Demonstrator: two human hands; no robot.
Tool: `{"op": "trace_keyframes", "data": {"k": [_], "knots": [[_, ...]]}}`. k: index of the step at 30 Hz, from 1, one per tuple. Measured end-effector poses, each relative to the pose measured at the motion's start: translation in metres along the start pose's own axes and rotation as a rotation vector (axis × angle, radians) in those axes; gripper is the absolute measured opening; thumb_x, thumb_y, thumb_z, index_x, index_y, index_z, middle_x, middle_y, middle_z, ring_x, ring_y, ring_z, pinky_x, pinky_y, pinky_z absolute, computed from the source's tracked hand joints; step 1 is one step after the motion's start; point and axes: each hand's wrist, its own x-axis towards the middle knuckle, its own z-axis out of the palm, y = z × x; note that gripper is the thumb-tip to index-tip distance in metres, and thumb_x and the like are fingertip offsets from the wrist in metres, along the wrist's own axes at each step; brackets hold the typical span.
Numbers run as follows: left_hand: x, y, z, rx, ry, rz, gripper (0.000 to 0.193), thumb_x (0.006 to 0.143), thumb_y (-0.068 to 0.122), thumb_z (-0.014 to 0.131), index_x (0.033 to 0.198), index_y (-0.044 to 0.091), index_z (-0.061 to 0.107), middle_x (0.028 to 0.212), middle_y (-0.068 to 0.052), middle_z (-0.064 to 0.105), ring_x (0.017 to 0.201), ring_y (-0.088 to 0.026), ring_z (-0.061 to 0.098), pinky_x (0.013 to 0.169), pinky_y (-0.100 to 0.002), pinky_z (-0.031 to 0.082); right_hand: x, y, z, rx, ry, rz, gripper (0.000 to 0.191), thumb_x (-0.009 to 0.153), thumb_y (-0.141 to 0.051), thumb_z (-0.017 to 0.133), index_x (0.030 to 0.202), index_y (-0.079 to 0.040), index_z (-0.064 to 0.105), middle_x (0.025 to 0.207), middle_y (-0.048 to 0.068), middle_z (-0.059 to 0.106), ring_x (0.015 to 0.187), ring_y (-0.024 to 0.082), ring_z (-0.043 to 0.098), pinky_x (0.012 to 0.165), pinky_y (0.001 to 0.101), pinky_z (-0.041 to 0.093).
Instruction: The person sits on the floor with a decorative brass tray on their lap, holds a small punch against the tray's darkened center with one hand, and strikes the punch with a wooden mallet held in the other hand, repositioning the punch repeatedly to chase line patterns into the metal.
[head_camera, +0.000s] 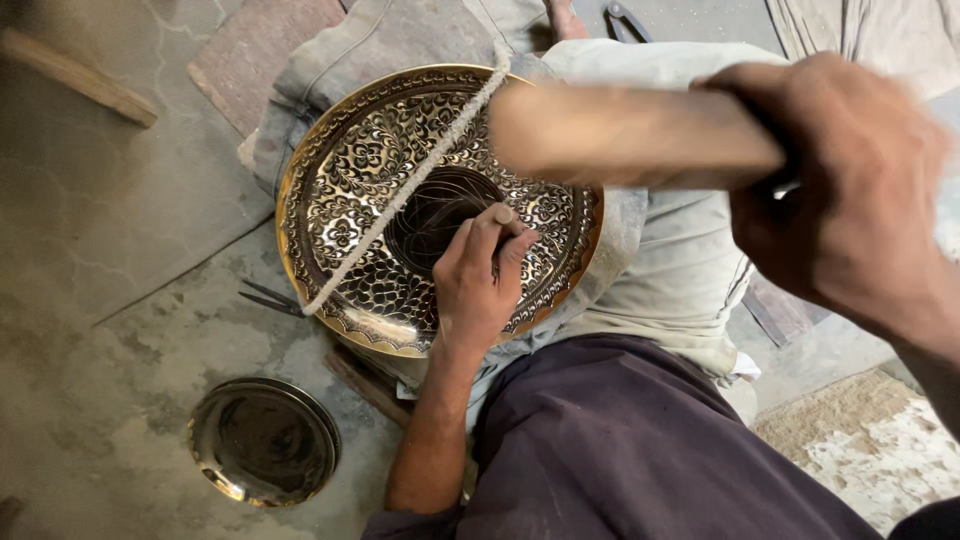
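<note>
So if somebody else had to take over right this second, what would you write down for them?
Left hand: fingertips pinched on a small tool, too hidden to name, pressed to the engraved brass plate near its dark centre.
Right hand: raised, gripping a wooden mallet handle, blurred.
The plate lies tilted on a cloth-covered support; a white cord runs across it.
A plain dark plate sits on the floor.
Done: floral pattern covers the broad band around the centre.
Left: the centre, which shows only thin lines.

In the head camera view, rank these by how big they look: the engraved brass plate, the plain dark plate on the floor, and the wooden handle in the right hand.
1. Engraved brass plate, largest.
2. Wooden handle, though it is blurred and close to the camera, so its size is unsure.
3. Plain dark plate, smallest.
</note>
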Motion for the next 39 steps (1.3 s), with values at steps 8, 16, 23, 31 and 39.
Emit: {"op": "trace_keyframes", "data": {"k": [8,16,23,31,39], "knots": [[0.001,-0.005,0.001,0.074,-0.005,0.055,0.024,0.104,0.018,0.072,0.120,0.007,0.059,0.098,-0.008,0.065,0.084,-0.026,0.068,0.071,-0.038,0.055,0.007,0.002,0.013,-0.326,-0.020,-0.129,0.040,0.089,-0.003,0.077,0.126,-0.009,0.063,0.099,0.013,0.070,0.087,0.028,0.068,0.076,0.0434,0.057],[-0.003,-0.006,0.003,-0.018,-0.019,0.006,0.020,0.107,0.020,0.068,0.119,0.006,0.060,0.095,-0.007,0.064,0.077,-0.021,0.069,0.063,-0.033,0.057,0.014,-0.001,0.009,0.007,-0.072,0.061,0.040,0.092,-0.011,0.071,0.130,-0.015,0.059,0.101,0.004,0.066,0.089,0.017,0.063,0.079,0.0360,0.050],[-0.001,-0.002,0.000,-0.003,-0.025,0.031,0.019,0.107,0.018,0.069,0.120,0.008,0.060,0.097,-0.007,0.064,0.079,-0.021,0.068,0.066,-0.035,0.055,0.013,0.000,0.011,0.015,-0.057,0.073,0.044,0.088,-0.012,0.071,0.131,-0.015,0.059,0.101,0.000,0.069,0.089,0.016,0.064,0.078,0.0359,0.051],[0.000,-0.001,0.000,0.037,-0.027,0.040,0.024,0.104,0.017,0.071,0.123,0.007,0.061,0.094,-0.007,0.062,0.077,-0.021,0.066,0.065,-0.036,0.054,0.020,-0.009,0.006,-0.563,-0.131,-0.212,0.048,0.072,-0.003,0.079,0.118,-0.016,0.070,0.087,0.005,0.070,0.078,0.026,0.067,0.074,0.0443,0.053],[0.001,0.000,-0.001,0.004,-0.022,0.034,0.021,0.107,0.017,0.070,0.124,0.010,0.060,0.096,-0.007,0.062,0.079,-0.022,0.068,0.066,-0.036,0.055,0.007,0.008,0.013,-0.227,-0.077,0.005,0.042,0.082,-0.003,0.071,0.123,-0.010,0.064,0.101,0.008,0.063,0.095,0.031,0.064,0.088,0.0412,0.052]]}}
